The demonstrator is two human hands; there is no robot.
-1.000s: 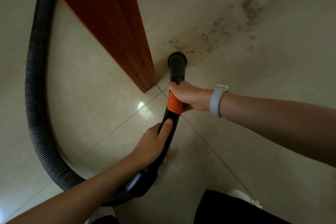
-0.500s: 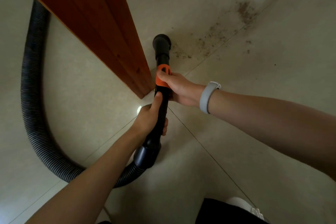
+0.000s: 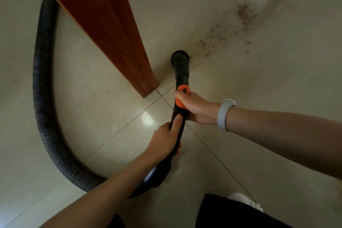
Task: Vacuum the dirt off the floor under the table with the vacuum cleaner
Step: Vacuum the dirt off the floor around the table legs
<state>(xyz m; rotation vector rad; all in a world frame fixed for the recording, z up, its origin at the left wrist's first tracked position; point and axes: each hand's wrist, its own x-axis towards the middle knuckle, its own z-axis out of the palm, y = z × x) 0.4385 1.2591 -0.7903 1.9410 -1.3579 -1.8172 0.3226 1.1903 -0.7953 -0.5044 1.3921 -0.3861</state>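
Nozzle (image 3: 180, 59) pulled back off dirt (image 3: 222, 37); both hands grip black/orange wand (image 3: 182, 87).

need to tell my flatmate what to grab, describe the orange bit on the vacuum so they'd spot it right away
Start at the reddish wooden table leg standing on the pale tiled floor. Just right of its foot runs the black vacuum tube, nozzle down by the dirt. The orange sleeve wraps that tube under the right hand, the only bright colour on it.
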